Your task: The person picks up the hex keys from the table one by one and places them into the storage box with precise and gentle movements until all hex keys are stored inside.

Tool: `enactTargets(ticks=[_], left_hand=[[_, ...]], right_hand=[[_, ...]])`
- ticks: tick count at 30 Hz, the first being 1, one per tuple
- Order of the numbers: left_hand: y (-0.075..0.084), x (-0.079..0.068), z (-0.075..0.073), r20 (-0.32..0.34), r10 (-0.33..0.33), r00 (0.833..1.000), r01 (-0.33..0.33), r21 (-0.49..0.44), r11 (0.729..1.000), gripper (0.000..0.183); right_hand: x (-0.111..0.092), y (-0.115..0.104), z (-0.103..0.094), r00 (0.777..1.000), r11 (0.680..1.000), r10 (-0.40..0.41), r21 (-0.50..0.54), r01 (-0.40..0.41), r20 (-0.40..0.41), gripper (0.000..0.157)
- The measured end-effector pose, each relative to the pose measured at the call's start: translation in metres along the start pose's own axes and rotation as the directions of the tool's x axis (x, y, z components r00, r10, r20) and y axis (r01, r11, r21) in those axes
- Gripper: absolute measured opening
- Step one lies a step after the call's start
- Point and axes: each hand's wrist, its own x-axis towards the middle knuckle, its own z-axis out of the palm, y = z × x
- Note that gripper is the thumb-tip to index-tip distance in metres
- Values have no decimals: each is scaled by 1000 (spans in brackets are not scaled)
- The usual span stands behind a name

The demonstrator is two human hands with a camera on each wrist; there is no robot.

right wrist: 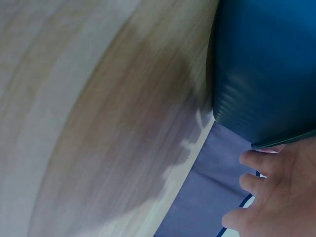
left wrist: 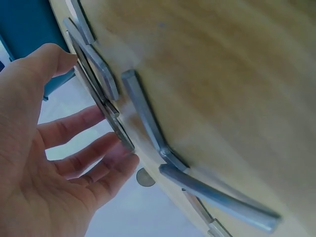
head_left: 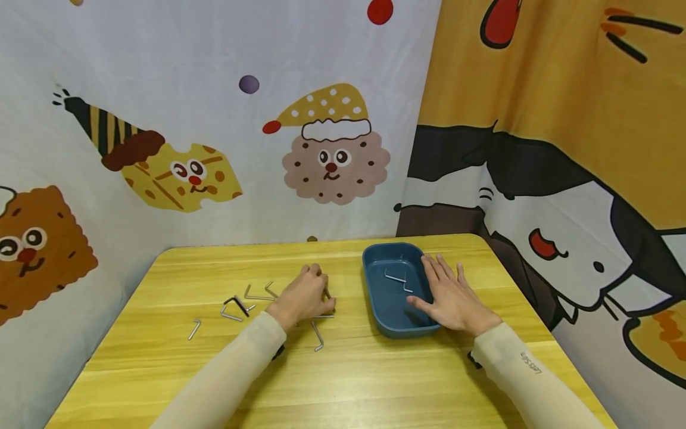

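My left hand (head_left: 302,297) is low over the table among loose hex keys. In the left wrist view its thumb and fingertips (left wrist: 112,140) are at a grey hex key (left wrist: 94,86), pinching it along its length. Other L-shaped hex keys (left wrist: 143,111) lie close beside it on the wood. My right hand (head_left: 449,298) spreads its fingers over the right rim of a blue plastic bin (head_left: 383,319), thumb reaching inside the wall. Inside the bin, silver hex keys (head_left: 395,278) lie on the bottom. In the right wrist view the fingers (right wrist: 254,183) extend beside the bin's outer wall.
Several more hex keys lie left of the left hand, among them a black one (head_left: 239,305) and a small silver one (head_left: 194,329). Another silver hex key (head_left: 318,335) lies nearer the front. A printed curtain (head_left: 214,226) hangs behind the wooden table (head_left: 354,381).
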Motion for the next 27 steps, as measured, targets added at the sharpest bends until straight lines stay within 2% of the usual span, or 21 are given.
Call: enactTargets(ticks=[6,12,21,27], left_hand=[[2,-2,-2,27,-43,999,44,-61,997,29],[5,-3,-3,45,-96,994,100,-101,990,45],[4,-3,-6,22,-75,997,76,-77,994,39],[1,-5,-5,-28,-44,999,42,-73,996,38]], right_hand=[[-1,-1,0,1000,1000,-5,1,5,-9,109],[0,-1,1,1000,1000,-5,-3,5,-11,110],[1,-2,0,1000,1000,2,3,-2,-1,110],[1,-1,-1,1000,1000,5,-1,-5,8,111]])
